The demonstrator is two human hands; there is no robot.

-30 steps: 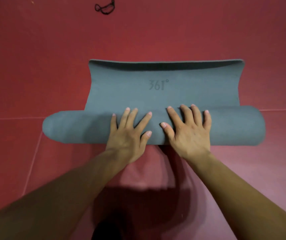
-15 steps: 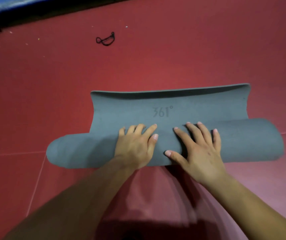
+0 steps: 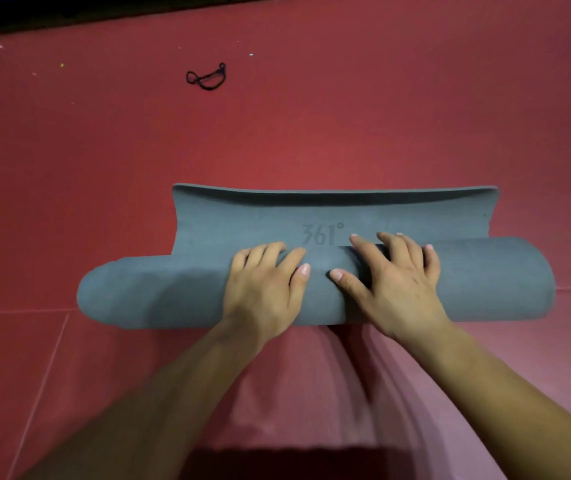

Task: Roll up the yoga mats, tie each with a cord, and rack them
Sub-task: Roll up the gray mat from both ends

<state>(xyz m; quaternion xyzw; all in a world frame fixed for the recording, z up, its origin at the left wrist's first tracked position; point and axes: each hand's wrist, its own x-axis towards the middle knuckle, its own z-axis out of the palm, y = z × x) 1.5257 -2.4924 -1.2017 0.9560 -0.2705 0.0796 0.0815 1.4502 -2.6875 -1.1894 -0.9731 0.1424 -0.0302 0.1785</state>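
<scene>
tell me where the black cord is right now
In the head view the black cord lies loose on the red floor, upper left of centre, beyond the far edge of the grey yoga mat, touching nothing else.

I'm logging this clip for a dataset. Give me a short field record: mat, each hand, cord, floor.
mat: grey, mostly rolled; a short strip lies unrolled, its far edge curled up
left hand: palm down on the rolled part, pressing
right hand: palm down on the rolled part, fingers spread
cord: black, loose on the floor beyond the mat, untouched
floor: red padding
</scene>
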